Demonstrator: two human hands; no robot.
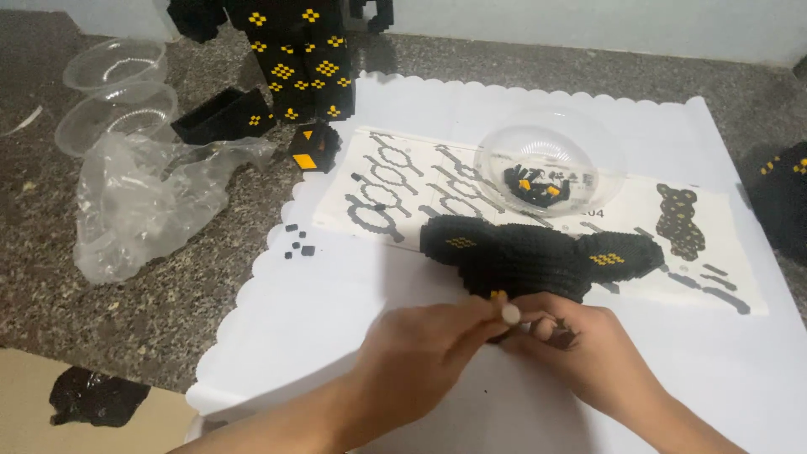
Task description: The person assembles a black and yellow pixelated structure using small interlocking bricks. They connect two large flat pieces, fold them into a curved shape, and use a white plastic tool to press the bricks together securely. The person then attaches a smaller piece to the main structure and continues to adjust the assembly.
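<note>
Left hand (420,353), right hand (588,353): bare, sleeveless forearms.

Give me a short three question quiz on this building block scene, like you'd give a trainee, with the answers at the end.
1. True or false: the clear round bowl sits on the printed instruction sheet and holds small black and yellow pieces.
2. Multiple choice: where do the left hand and right hand meet? A) over the crumpled plastic bag B) at the near edge of the black block assembly C) inside the bowl
3. Fill in: the loose black bricks lie on the white ____ with a scalloped edge.

Key: 1 true; 2 B; 3 paper.
</note>
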